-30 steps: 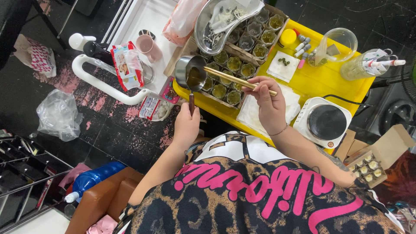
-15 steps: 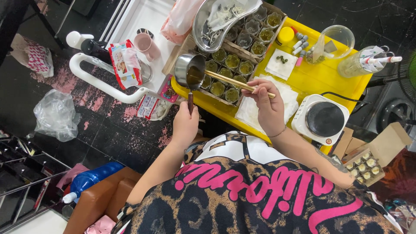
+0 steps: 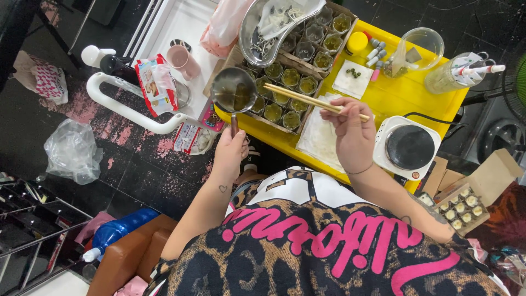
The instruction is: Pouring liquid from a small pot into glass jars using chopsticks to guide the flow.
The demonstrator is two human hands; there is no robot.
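Note:
My left hand [image 3: 230,154] grips the handle of a small metal saucepan [image 3: 233,90] with dark liquid in it, held over the near left corner of a cardboard tray [image 3: 265,120] of small glass jars. My right hand [image 3: 349,133] holds a pair of wooden chopsticks [image 3: 307,98] that point left across the jars toward the pan. Several jars hold greenish filling; those at the far end look unfilled. The tray sits on a yellow table [image 3: 383,93].
A white hot plate [image 3: 408,147] stands right of my right hand. A metal bowl [image 3: 274,24], a clear plastic bowl [image 3: 421,48], a white paper [image 3: 321,140] and small bottles lie on the table. An open box of small jars [image 3: 463,204] sits at lower right. A white cart [image 3: 164,66] stands left.
The saucepan and chopsticks stay over the jar tray; both hands have barely shifted. The view has moved slightly.

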